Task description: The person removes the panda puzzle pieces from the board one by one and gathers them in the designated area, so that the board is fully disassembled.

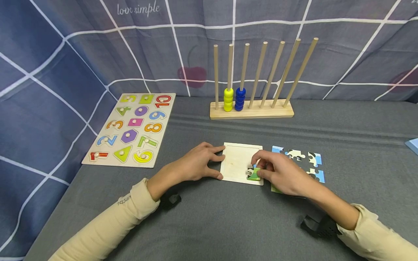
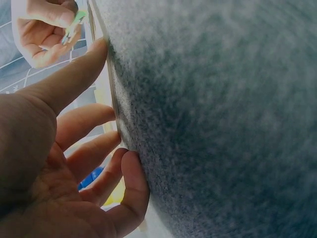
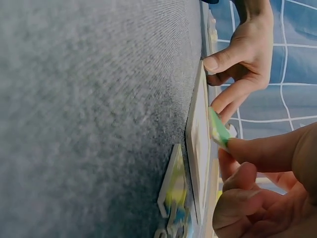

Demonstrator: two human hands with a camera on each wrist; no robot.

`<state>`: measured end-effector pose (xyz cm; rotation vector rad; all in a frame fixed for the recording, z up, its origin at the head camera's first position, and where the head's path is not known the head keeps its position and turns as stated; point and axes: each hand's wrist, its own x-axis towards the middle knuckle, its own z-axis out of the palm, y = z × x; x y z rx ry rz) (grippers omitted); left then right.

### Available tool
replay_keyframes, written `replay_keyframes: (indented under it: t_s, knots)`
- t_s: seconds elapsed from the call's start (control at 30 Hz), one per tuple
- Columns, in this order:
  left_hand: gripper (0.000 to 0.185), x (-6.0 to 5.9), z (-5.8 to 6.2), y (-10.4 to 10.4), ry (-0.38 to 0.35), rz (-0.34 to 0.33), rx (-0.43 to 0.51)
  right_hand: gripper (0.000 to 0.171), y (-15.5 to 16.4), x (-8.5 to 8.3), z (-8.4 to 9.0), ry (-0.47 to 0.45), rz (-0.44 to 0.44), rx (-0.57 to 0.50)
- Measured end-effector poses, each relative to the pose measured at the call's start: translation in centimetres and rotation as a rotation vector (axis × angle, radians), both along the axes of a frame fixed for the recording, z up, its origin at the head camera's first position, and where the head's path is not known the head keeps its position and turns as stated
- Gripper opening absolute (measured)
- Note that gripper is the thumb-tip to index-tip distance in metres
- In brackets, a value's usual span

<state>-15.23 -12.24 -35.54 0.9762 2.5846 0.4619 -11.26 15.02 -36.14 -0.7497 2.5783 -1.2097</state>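
Observation:
A pale wooden puzzle tray [image 1: 238, 159] with a raised rim lies flat in front of the person. Along its left edge, the left hand [image 1: 199, 163] touches the wood with thumb and fingertips spread apart. The right hand [image 1: 281, 170] pinches a green jigsaw piece [image 1: 253, 174], with black and white on it, between thumb and fingers. That piece is tilted over the tray's lower right corner; in the right wrist view the green piece [image 3: 219, 130] shows above the tray's surface. Several jigsaw pieces [image 1: 315, 159] lie right of the tray, partly hidden by the right hand.
A number-and-shape peg board [image 1: 111, 145] lies at the left. Behind the tray stands a wooden rack [image 1: 254, 113] with upright pegs, two of them carrying yellow and blue beads. A light blue object [image 1: 413, 145] shows at the far right edge. Patterned cloth hangs behind.

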Motion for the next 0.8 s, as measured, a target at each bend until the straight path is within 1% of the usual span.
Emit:
replay_keyframes:
  t_s: [0.17,0.47,0.63,0.8]
  knots:
    - [0.065,0.0,0.1,0.1,-0.006,0.001,0.001,0.020,1.3,0.8,0.3,-0.010,-0.011,-0.047]
    - [0.065,0.0,0.2,0.0,-0.017,0.011,-0.002,0.022,5.1,2.6,-0.2,0.025,-0.036,-0.098]
    - [0.065,0.1,0.2,0.0,-0.014,0.013,0.004,0.025,6.7,3.5,-0.5,0.036,-0.065,-0.086]
    - [0.065,0.1,0.2,0.0,-0.011,0.009,0.006,0.028,8.0,4.7,-1.3,0.046,-0.095,-0.094]
